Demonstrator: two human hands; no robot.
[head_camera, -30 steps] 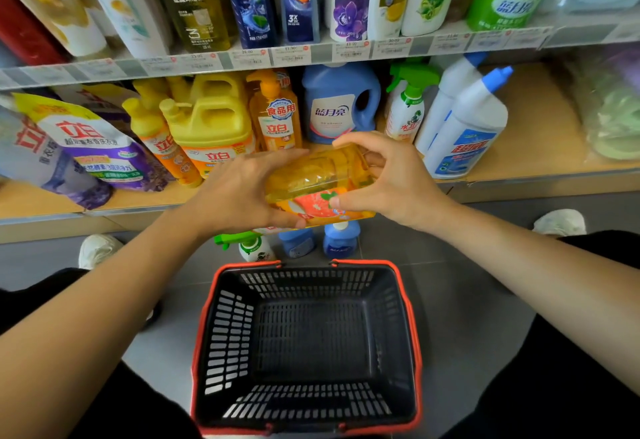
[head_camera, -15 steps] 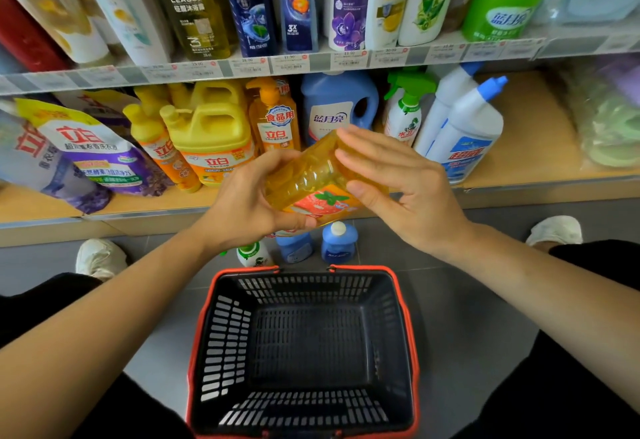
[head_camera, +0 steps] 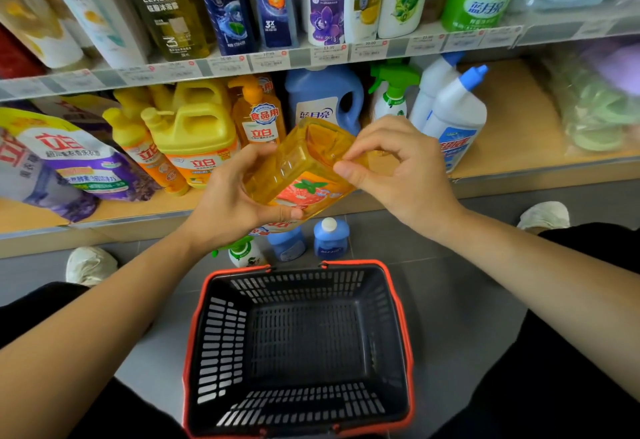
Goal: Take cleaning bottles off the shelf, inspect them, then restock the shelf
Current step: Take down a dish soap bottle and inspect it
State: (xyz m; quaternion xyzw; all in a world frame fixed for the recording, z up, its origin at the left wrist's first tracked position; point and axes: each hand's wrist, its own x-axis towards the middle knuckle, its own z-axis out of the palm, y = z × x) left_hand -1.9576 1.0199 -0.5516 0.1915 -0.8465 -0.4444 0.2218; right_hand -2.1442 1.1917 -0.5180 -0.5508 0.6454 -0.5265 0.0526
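I hold a clear orange bottle (head_camera: 298, 168) with a strawberry label in front of the lower shelf (head_camera: 512, 165), its flat base tilted up toward me. My left hand (head_camera: 228, 203) wraps its lower side from the left. My right hand (head_camera: 398, 168) pinches its upper right edge with thumb and fingertips. On the shelf behind stand yellow detergent jugs (head_camera: 197, 133), an orange pump bottle (head_camera: 258, 116), a blue jug (head_camera: 325, 99), a green-trigger spray bottle (head_camera: 391, 92) and white angled-neck bottles (head_camera: 453, 113).
An empty black basket with a red rim (head_camera: 401, 300) sits on the grey floor between my knees. Three bottles stand on the floor by it: a green spray (head_camera: 244, 253) and two blue ones (head_camera: 330, 237). Refill pouches (head_camera: 69, 161) lie at shelf left. Shampoo bottles fill the upper shelf.
The orange bottle has rotated in my hands, from lying sideways to base tilted toward me. My right hand shifted from cupping its side to pinching its upper edge.
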